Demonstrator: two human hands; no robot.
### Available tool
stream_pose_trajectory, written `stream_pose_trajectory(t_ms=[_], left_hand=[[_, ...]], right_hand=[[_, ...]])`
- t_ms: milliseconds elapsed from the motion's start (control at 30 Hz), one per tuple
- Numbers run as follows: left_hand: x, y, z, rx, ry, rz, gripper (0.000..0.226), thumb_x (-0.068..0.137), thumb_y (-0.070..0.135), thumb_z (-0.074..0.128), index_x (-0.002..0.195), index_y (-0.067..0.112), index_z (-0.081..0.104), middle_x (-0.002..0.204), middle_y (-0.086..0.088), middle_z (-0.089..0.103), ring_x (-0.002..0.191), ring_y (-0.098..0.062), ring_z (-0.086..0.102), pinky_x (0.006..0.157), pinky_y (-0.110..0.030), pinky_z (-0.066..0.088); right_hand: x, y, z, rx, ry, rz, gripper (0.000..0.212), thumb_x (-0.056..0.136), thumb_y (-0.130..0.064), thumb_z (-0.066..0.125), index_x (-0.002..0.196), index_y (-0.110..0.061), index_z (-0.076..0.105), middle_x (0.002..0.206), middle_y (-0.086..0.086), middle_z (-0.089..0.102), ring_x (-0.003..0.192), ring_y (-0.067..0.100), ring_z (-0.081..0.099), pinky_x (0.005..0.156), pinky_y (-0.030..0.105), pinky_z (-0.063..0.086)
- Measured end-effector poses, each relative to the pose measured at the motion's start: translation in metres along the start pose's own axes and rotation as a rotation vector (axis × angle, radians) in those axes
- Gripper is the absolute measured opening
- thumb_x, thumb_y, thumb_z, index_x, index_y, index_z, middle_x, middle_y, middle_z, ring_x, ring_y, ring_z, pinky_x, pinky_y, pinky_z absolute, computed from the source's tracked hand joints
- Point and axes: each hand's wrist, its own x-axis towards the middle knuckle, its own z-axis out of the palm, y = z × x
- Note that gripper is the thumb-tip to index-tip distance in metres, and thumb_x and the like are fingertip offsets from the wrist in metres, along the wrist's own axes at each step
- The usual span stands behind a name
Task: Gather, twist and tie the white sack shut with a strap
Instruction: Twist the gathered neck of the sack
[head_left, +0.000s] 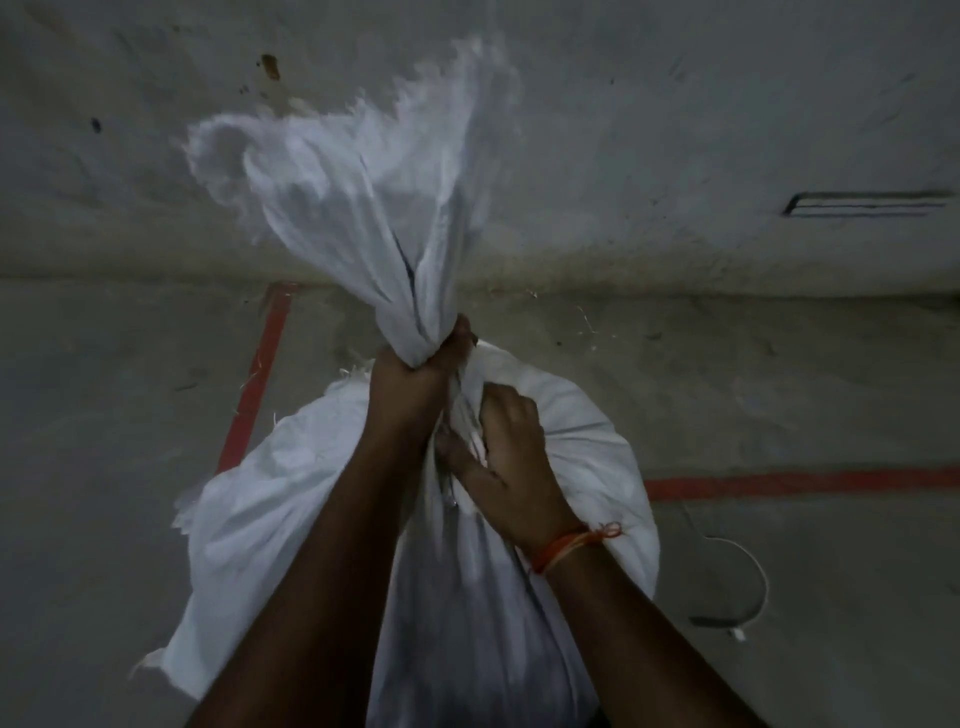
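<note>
The white sack (571, 467) stood on the concrete floor (104, 467), full and rounded, its lower part cut off by the bottom edge of the view and partly hidden behind both forearms. Its neck (395, 291) was gathered into a tight bunch just above the sack's body, and the loose top fanned out above that, frayed and blurred at the edge. The left hand (415, 374) was clenched around the neck, fingers wrapped out of sight on the far side. The right hand (504, 447), just below and right of the neck, had its fingers curled into the folds of cloth at the base of the twist; whether a strap lay among those folds was too blurred to tell. An orange thread (571, 545) circled the right wrist. Right of the sack, a thin white cord (753, 566) curved on the floor near a red line (805, 480).
</note>
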Motion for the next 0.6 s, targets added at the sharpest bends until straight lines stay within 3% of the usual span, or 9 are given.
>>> stream_pose_trajectory(t_ms=[67, 167, 200, 267, 333, 467, 533, 600], left_hand=[[0.004, -0.001, -0.004, -0.074, -0.075, -0.013, 0.028, 0.086, 0.040, 0.072, 0.100, 0.015, 0.073, 0.098, 0.003, 0.077, 0.096, -0.009, 0.072, 0.089, -0.030, 0.058], [0.004, -0.002, -0.006, -0.075, -0.237, -0.031, 0.045, 0.093, 0.043, 0.062, 0.109, 0.001, 0.070, 0.108, -0.008, 0.075, 0.105, -0.018, 0.070, 0.093, -0.027, 0.056], [0.004, -0.004, -0.008, -0.057, -0.298, -0.047, 0.047, 0.096, 0.042, 0.057, 0.107, -0.001, 0.071, 0.106, -0.008, 0.075, 0.104, -0.017, 0.070, 0.092, -0.024, 0.055], [0.004, -0.004, -0.013, -0.052, -0.438, -0.122, 0.050, 0.099, 0.042, 0.049, 0.107, -0.002, 0.071, 0.104, -0.014, 0.074, 0.102, -0.019, 0.070, 0.090, -0.024, 0.056], [0.004, -0.004, -0.017, -0.090, -0.539, -0.203, 0.053, 0.095, 0.046, 0.049, 0.116, 0.001, 0.069, 0.113, -0.015, 0.073, 0.108, -0.021, 0.069, 0.090, -0.027, 0.057], [-0.011, -0.018, -0.027, -0.175, -0.406, -0.169, 0.054, 0.085, 0.036, 0.067, 0.132, 0.012, 0.058, 0.123, 0.001, 0.070, 0.118, -0.011, 0.064, 0.095, -0.020, 0.054], [-0.023, -0.026, -0.042, 0.062, -0.448, -0.030, 0.058, 0.080, 0.037, 0.075, 0.132, 0.020, 0.054, 0.125, 0.008, 0.066, 0.118, -0.004, 0.062, 0.092, -0.014, 0.052], [-0.028, -0.033, -0.057, 0.342, -0.523, 0.161, 0.080, 0.071, 0.040, 0.085, 0.137, 0.023, 0.043, 0.133, 0.009, 0.056, 0.125, 0.000, 0.053, 0.097, -0.013, 0.046]], right_hand=[[0.003, -0.005, -0.001, 0.151, -0.067, 0.033, 0.089, 0.074, -0.068, 0.064, 0.148, -0.029, 0.031, 0.145, -0.012, 0.041, 0.134, 0.004, 0.036, 0.110, 0.022, 0.029], [0.011, -0.007, 0.003, 0.189, -0.177, 0.064, 0.100, 0.064, -0.055, 0.083, 0.146, -0.028, 0.033, 0.131, -0.021, 0.039, 0.125, -0.005, 0.037, 0.100, 0.002, 0.027], [0.013, -0.004, 0.008, 0.161, -0.183, 0.078, 0.097, 0.065, -0.053, 0.083, 0.145, -0.026, 0.035, 0.127, -0.018, 0.041, 0.123, -0.002, 0.040, 0.102, 0.006, 0.032], [0.016, 0.001, 0.019, 0.138, -0.150, 0.096, 0.094, 0.069, -0.055, 0.078, 0.145, -0.026, 0.032, 0.133, -0.008, 0.046, 0.127, 0.010, 0.045, 0.110, 0.031, 0.039], [0.019, 0.003, 0.025, 0.187, -0.073, 0.135, 0.087, 0.073, -0.057, 0.070, 0.145, -0.032, 0.030, 0.138, -0.002, 0.048, 0.131, 0.016, 0.047, 0.110, 0.044, 0.041], [0.024, 0.000, 0.030, 0.253, 0.008, 0.190, 0.062, 0.076, -0.057, 0.060, 0.130, -0.027, 0.055, 0.117, -0.003, 0.056, 0.118, 0.026, 0.055, 0.103, 0.050, 0.043], [0.026, -0.002, 0.032, 0.300, 0.035, 0.250, 0.051, 0.072, -0.060, 0.061, 0.114, -0.030, 0.059, 0.109, 0.002, 0.058, 0.109, 0.029, 0.059, 0.096, 0.051, 0.049], [0.028, -0.003, 0.031, 0.346, 0.043, 0.291, 0.037, 0.075, -0.057, 0.070, 0.102, -0.034, 0.060, 0.095, -0.003, 0.062, 0.104, 0.022, 0.063, 0.093, 0.046, 0.053]])
